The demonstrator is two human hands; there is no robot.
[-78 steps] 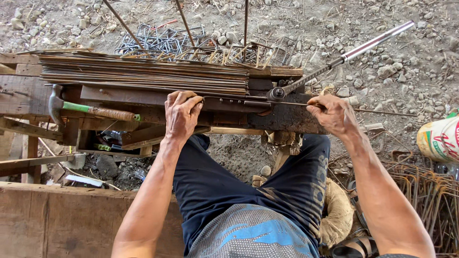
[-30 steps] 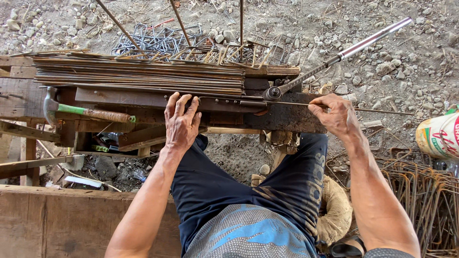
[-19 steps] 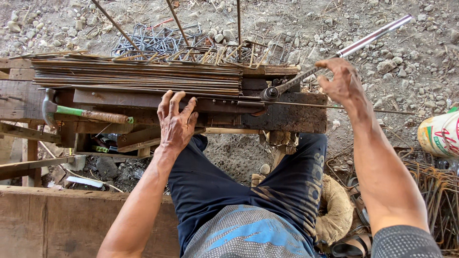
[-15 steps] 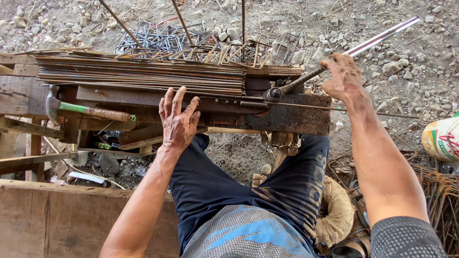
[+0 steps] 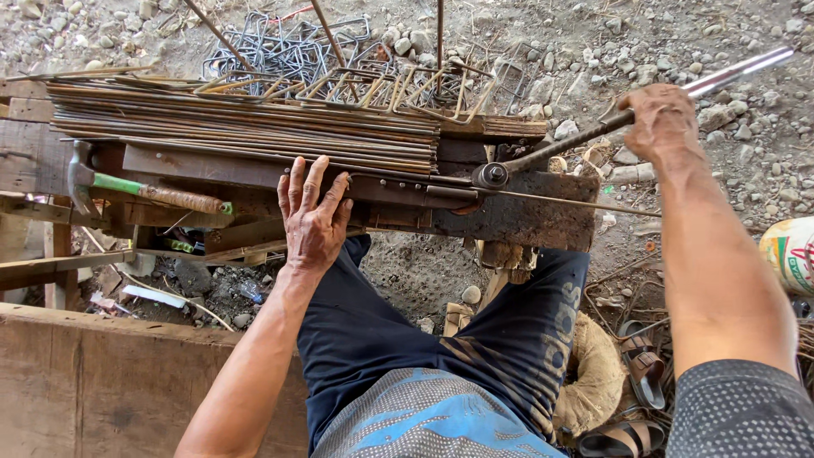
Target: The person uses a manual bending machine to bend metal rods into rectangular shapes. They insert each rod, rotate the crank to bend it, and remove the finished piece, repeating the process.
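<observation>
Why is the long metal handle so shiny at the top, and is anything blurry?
Head view: sunlight glares off the lever's bare metal end past the right hand; the gravel there is bright, while the wooden board lies in shade. Head view: sharp all over, left hand included; edges bend slightly.

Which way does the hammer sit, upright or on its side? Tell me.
On its side: the hammer lies flat across the wooden bench, head toward the left, beside the left hand.
</observation>
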